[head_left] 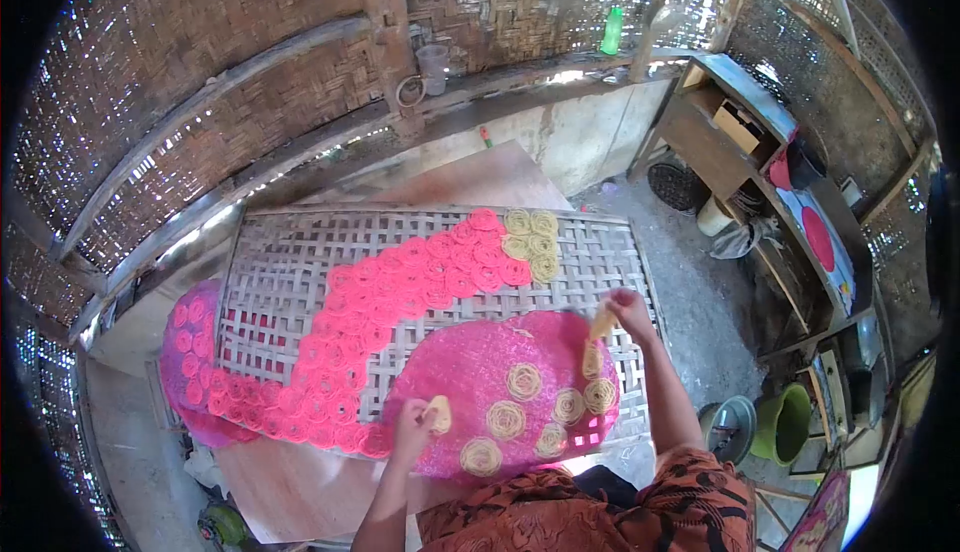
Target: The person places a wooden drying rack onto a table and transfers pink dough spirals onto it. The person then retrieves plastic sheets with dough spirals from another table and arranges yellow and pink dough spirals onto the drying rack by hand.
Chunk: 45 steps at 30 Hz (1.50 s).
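A pink sheet (455, 352), speckled and rounded, lies over the near right part of a woven bamboo rack (270, 252). Several pale yellow coiled crackers (505, 419) lie on the sheet. My left hand (410, 432), at the sheet's left edge, pinches a yellow cracker seen partly edge-on (440, 414). At the right side of the sheet, my right hand (628, 312) grips another yellow cracker (602, 325), which hangs down from the fingers. Bright pink coiled crackers (400, 277) cover a wide band of the rack, with several yellow ones (530, 242) at its far end.
Another pink sheet (185, 352) with pink crackers shows under the rack's left side. Wooden boards (300, 482) support the rack. To the right stand a wooden cabinet (715, 137), a green bucket (780, 424) and a grey bucket (728, 427). Woven walls (250, 2) enclose the room.
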Tool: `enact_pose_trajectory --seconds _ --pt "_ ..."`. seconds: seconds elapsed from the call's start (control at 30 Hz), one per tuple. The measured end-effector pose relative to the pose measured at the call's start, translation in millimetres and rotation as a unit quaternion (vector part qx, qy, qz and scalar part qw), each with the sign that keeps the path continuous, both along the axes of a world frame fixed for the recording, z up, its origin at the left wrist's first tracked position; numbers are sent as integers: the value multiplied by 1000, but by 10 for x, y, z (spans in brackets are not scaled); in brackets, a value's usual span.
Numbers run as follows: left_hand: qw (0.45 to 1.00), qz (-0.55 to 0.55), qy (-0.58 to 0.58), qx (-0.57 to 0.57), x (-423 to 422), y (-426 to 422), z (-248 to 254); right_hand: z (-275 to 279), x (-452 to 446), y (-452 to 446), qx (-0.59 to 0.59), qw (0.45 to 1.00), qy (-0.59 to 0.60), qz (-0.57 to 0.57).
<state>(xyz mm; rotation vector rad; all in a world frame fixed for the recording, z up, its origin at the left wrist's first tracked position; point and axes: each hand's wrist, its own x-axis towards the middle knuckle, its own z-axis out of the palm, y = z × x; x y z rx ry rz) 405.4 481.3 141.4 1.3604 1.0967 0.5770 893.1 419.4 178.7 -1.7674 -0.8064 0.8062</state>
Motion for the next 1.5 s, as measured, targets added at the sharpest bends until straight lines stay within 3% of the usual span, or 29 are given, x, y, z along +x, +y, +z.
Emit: enact_pose_trajectory --seconds 0.03,0.2,0.33,0.4,0.43,0.47,0.53,0.6,0.63,0.67,0.7,0.77,0.8,0.87,0.93,0.97,1.03,1.17,1.23,1.27,1.3,1.33,1.37,1.43,1.47,1.5 --pt "996 47 -52 -62 -21 -19 -53 38 58 125 15 999 7 -33" --pt "993 51 -76 -71 120 -45 271 -300 470 1075 117 985 -23 -125" --pt "994 61 -75 -40 175 -101 286 -596 607 1784 198 959 88 -182" --pt "989 79 -60 -108 203 -108 388 -1067 759 2065 186 948 144 -213" --pt "986 84 -61 -128 229 -99 416 -1290 800 2134 80 968 86 -221" --pt "986 82 -57 -130 255 -86 390 -1246 710 2099 76 968 89 -224" --pt "986 89 -96 -101 323 -94 332 -836 277 1890 127 960 -210 -132" --pt "974 105 -147 -135 517 -83 317 -611 -419 1514 42 945 -320 -57" --pt "978 87 -154 -115 611 -72 266 -621 -647 1304 -95 982 -49 157" --pt "980 69 -163 -94 701 -76 275 520 -1331 876 -92 973 79 198" --pt "979 66 -166 -97 812 -71 365 454 -1540 665 -111 952 106 265" --pt "972 44 -196 -125 993 -76 553 670 -1873 291 -142 894 302 300" --pt "971 37 -200 -126 1053 -79 604 542 -1784 259 -142 897 298 294" --pt "960 40 -247 -127 1139 -153 635 176 -1433 150 -93 969 111 202" --pt "976 2 -184 -113 1031 -185 576 548 -1013 258 11 991 112 73" --pt "986 -20 -147 -69 999 -203 577 581 -726 381 -45 997 57 8" --pt "995 -39 -93 16 967 -221 391 -52 -15 723 28 992 -80 -96" --pt "994 -92 22 59 1067 -245 185 -254 424 1306 76 990 5 -120" --pt "989 -88 83 84 1269 -228 132 -763 602 1541 125 967 169 -142" --pt "980 -90 137 111 1384 -236 137 -827 630 1564 119 967 176 -142" --pt "972 -81 169 140 1487 -246 164 -900 636 1548 33 994 -27 -104" --pt "972 -83 176 133 1567 -228 150 -960 640 1525 -53 970 -230 -56" --pt "965 -75 198 153 1656 -207 113 -859 544 1429 -25 928 -369 -52" --pt "959 -69 222 163 1783 -212 108 -295 216 1073 30 973 -226 34" --pt "962 -62 239 119 1836 -186 132 -194 114 825 -81 965 -192 156" --pt "963 -53 254 76 1875 -174 145 -95 -17 595 -163 906 -234 313"
